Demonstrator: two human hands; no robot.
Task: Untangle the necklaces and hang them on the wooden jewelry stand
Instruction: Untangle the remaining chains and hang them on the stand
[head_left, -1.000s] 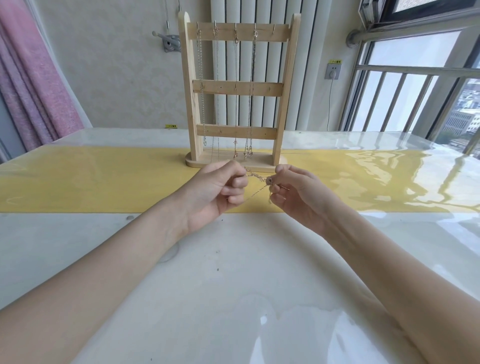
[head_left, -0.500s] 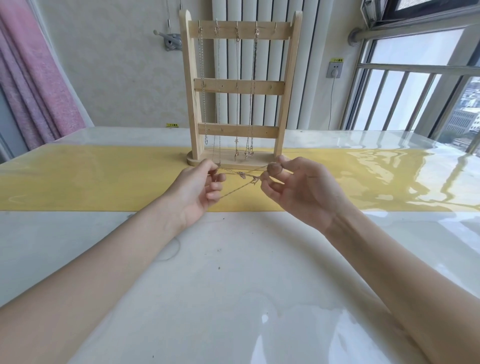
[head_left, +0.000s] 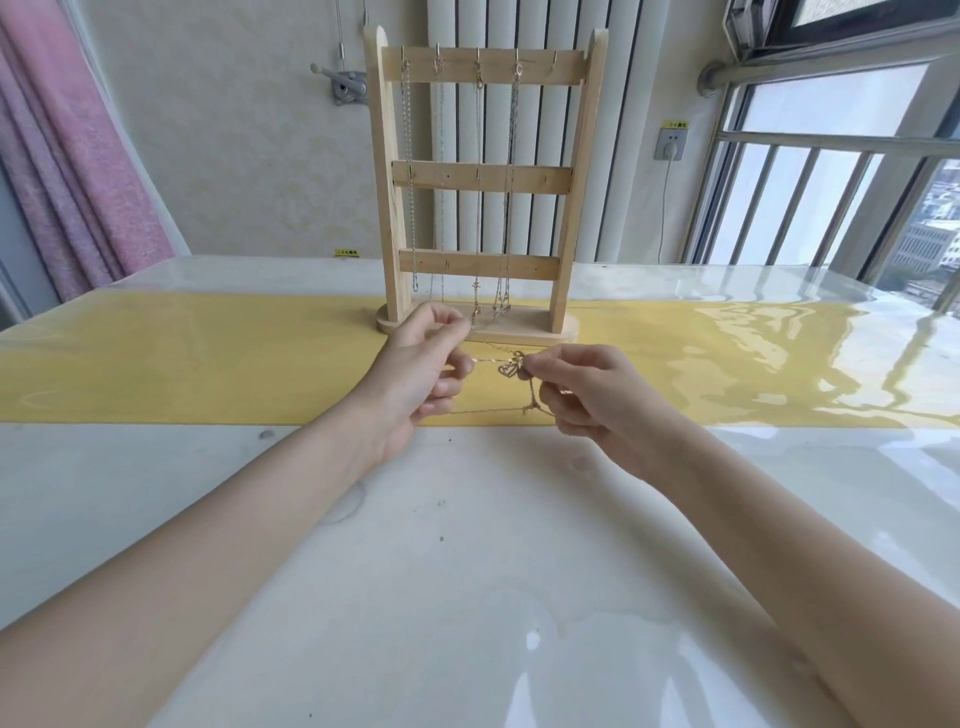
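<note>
At the far left I see a pink, pleated fabric curtain (head_left: 67, 171) hanging beside the glossy white tabletop (head_left: 467, 571), which is crossed by a smooth yellow runner strip (head_left: 182, 358). My left hand (head_left: 415, 374) sits over that strip, thumb and forefinger pinching one end of a thin gold chain necklace (head_left: 498, 360), the other fingers curled. The fine, shiny chain runs across to a small openwork heart pendant (head_left: 511, 368) just before my right hand (head_left: 592, 395), whose fingertips pinch it there; a knotted strand drops below. Behind both hands stands the pale wooden ladder-shaped jewelry stand (head_left: 485, 182) on its oval base, with four slim metal chains (head_left: 511, 182) hanging from hooks on the top rail. To the right is a barred window (head_left: 831, 208).
</note>
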